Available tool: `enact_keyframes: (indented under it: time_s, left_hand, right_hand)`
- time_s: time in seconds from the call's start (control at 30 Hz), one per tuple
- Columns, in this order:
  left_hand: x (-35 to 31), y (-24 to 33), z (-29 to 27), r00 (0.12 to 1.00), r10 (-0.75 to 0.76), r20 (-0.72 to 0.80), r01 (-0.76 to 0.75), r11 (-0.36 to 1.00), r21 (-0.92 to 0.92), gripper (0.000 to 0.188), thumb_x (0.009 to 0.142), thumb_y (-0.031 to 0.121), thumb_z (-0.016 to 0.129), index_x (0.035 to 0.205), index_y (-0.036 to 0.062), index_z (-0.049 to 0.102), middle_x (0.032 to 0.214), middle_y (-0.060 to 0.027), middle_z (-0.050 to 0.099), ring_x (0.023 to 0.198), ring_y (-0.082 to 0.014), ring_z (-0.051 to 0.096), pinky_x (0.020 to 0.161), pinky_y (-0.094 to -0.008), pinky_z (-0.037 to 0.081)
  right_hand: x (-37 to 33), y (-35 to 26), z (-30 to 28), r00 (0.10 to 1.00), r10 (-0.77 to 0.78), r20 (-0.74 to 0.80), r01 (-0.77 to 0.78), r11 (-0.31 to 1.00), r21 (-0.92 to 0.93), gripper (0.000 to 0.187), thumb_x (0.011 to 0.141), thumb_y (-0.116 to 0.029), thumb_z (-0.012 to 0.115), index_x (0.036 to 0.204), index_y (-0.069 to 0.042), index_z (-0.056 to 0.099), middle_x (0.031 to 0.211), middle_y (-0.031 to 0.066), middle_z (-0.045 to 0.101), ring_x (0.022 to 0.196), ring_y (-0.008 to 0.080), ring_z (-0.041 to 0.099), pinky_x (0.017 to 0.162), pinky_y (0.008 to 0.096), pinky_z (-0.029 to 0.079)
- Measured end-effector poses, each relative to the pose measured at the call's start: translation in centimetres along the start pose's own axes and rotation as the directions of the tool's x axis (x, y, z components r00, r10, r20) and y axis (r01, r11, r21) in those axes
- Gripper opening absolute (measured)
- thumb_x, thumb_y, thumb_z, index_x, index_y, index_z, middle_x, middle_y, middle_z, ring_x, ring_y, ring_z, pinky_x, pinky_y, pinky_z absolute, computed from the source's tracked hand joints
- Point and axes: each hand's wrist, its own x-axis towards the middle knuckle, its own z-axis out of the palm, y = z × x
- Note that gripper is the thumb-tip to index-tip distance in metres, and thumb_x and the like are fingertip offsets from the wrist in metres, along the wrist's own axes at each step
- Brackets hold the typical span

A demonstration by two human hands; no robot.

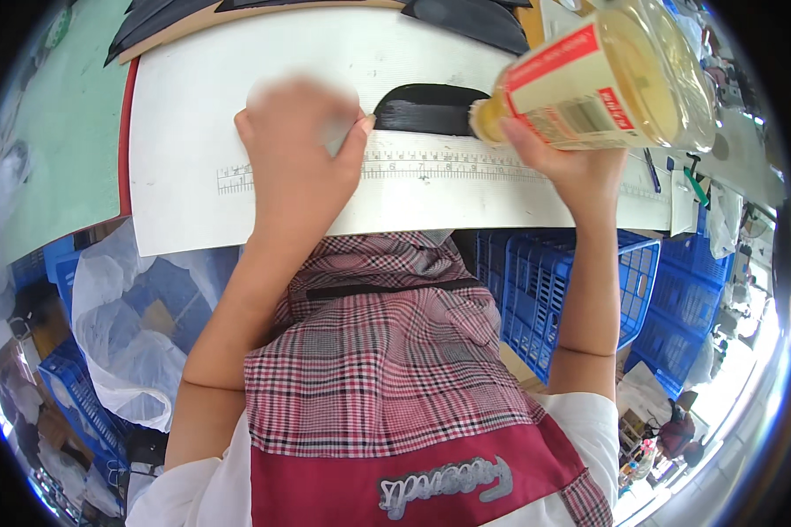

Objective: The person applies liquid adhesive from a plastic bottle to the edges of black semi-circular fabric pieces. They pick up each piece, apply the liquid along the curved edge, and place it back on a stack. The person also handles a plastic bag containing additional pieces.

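A black, flat, half-oval piece (432, 111) lies on the white board, with a wet-looking shine along part of its face. My left hand (301, 145) is at the piece's left end, its thumb and a fingertip closed at the edge; the other fingers are smeared. My right hand (571, 167) is wrapped round a tilted clear plastic bottle (602, 83) with a red and white label and yellowish liquid inside. The bottle's narrow mouth (486, 119) points left and meets the piece's right end.
A printed ruler scale (422, 167) runs across the white board (193, 97). More black pieces (466, 22) lie along its far edge. At the right are a blue pen (652, 171) and a green-handled tool (696, 186). Blue crates (536, 299) and a plastic-lined bin (119, 307) stand below.
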Motion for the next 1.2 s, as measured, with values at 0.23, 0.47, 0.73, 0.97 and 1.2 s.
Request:
enact_keyframes:
  time_s: [0.23,0.47,0.73,0.97,1.2]
  left_hand:
    - [0.0,-0.1,-0.4,1.000,-0.006,0.009,0.006,1.000,0.003,0.008,0.073,0.014,0.070,0.074,0.0093,0.064,0.078,-0.0014,0.050,0.083,-0.0193,0.046,0.084,-0.0365,0.028]
    - [0.1,-0.1,-0.6,1.000,-0.008,0.014,0.008,1.000,-0.011,0.007,0.072,0.013,0.069,0.074,0.0091,0.063,0.077,-0.0014,0.050,0.082,-0.0198,0.046,0.082,-0.0363,0.028]
    - [0.0,0.0,-0.6,1.000,-0.016,0.012,0.016,1.000,-0.009,0.007,0.072,0.012,0.069,0.075,0.0091,0.064,0.079,-0.0017,0.051,0.084,-0.0201,0.046,0.083,-0.0365,0.028]
    - [-0.2,0.1,-0.7,0.999,-0.016,0.034,0.015,1.000,0.024,0.008,0.073,0.013,0.069,0.077,0.0087,0.063,0.079,-0.0015,0.050,0.083,-0.0193,0.046,0.084,-0.0365,0.028]
    - [0.2,-0.5,-2.2,0.991,-0.051,0.126,0.057,0.997,-0.049,0.007,0.081,0.013,0.062,0.085,0.0077,0.064,0.087,-0.0028,0.056,0.087,-0.0195,0.048,0.085,-0.0362,0.031]
  right_hand:
    - [-0.5,1.9,-5.3,0.984,0.093,-0.152,-0.109,0.989,-0.103,0.040,0.065,-0.019,0.083,0.094,0.001,0.065,0.088,0.0072,0.068,0.077,0.0135,0.066,0.070,0.0265,0.053]
    - [2.5,-2.4,3.1,1.000,0.004,0.030,-0.007,0.995,0.099,0.038,0.069,-0.020,0.081,0.094,0.002,0.064,0.083,0.0063,0.066,0.073,0.0125,0.063,0.064,0.0243,0.052]
    - [2.2,-0.9,3.3,0.993,0.058,0.101,-0.064,0.996,0.062,0.041,0.066,-0.021,0.083,0.094,0.002,0.064,0.088,0.0078,0.067,0.077,0.0131,0.065,0.066,0.0254,0.053]
    - [0.2,1.3,-1.8,0.999,-0.018,-0.052,0.016,0.999,-0.039,0.039,0.067,-0.020,0.082,0.093,0.001,0.063,0.088,0.0056,0.067,0.074,0.0118,0.064,0.066,0.0256,0.052]
    - [-4.2,5.1,-5.8,0.887,0.396,-0.238,-0.265,0.857,0.441,0.066,0.074,-0.049,0.066,0.118,-0.001,0.053,0.101,0.0148,0.062,0.078,0.0168,0.062,0.057,0.0240,0.049]
